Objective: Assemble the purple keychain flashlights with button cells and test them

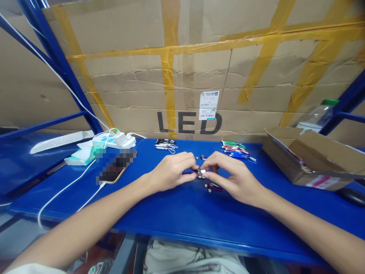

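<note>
My left hand and my right hand meet above the blue table, fingertips nearly touching. Between the right thumb and fingers shows a small shiny silver disc, which looks like a button cell. The left thumb and forefinger are pinched together; what they hold is mostly hidden. More small round silver pieces show just under the fingertips. Below the right fingers lie dark red metal parts with a clip and small discs. Another dark red part lies behind the hands.
Black and silver keychain penlights lie at the back, with green, red and blue ones to their right. An open cardboard box stands right. On the left are a phone, a power strip, cables and a tissue pack.
</note>
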A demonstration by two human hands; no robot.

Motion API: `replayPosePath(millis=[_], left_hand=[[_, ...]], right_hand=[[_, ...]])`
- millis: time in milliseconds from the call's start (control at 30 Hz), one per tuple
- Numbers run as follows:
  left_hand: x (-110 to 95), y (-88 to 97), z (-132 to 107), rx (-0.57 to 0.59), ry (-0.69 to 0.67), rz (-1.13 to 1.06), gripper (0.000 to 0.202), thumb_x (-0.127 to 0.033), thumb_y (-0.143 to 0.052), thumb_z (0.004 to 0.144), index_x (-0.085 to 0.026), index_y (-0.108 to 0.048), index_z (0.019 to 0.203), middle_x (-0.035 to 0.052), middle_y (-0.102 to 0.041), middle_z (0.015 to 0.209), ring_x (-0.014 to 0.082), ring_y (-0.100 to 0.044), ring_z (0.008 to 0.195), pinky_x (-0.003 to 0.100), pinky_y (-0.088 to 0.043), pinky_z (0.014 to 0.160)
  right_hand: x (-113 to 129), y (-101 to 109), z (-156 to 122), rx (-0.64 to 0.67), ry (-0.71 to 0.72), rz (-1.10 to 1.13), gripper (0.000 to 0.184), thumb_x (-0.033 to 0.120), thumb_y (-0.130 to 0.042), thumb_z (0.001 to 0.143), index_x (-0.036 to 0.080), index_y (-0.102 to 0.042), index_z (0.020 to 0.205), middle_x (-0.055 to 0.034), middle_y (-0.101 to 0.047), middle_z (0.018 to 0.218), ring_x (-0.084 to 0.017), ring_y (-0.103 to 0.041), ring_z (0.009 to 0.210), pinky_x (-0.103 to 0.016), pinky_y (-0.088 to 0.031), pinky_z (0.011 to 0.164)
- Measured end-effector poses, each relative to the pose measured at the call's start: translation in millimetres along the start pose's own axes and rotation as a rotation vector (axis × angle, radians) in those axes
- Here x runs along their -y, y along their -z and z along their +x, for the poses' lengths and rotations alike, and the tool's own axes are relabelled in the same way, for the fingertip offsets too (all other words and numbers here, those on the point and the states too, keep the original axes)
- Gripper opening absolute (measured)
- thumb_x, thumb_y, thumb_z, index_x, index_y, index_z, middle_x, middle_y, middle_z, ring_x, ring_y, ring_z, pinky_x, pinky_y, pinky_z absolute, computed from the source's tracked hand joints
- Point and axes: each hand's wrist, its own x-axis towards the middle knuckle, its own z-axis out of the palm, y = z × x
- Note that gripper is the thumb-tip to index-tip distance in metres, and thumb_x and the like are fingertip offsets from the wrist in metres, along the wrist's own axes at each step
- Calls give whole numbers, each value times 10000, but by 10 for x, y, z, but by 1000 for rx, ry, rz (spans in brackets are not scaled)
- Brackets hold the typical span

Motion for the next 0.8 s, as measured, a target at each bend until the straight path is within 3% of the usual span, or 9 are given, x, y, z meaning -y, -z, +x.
replayPosePath(millis=[600,700,800], left_hand=[[37,-7,-12,19,21,-24,163,-294,-604,1077,-164,-652,990,101,-724,984,221,-671,938,323,-537,840],[16,-7,-4,30,62,-91,156,-293,-620,1068,-165,-667,992,95,-727,1003,215,-663,952,323,-521,864],[-28,-25,21,51,180,-251,177,-319,-704,1025,-167,-684,936,36,-695,915,158,-617,808,265,-479,753]], right_hand=[[-13,5,-1,18,9,-15,80,236,-632,1088,224,-694,1137,-56,-689,1009,-185,-627,855,-324,-514,772],[-24,0,-5,8,-1,-15,80,249,-631,1090,223,-694,1134,-54,-679,998,-182,-615,832,-327,-508,760],[-31,-12,-10,8,-7,-4,71,255,-645,1083,222,-689,1129,-45,-664,986,-174,-600,815,-321,-495,752]])
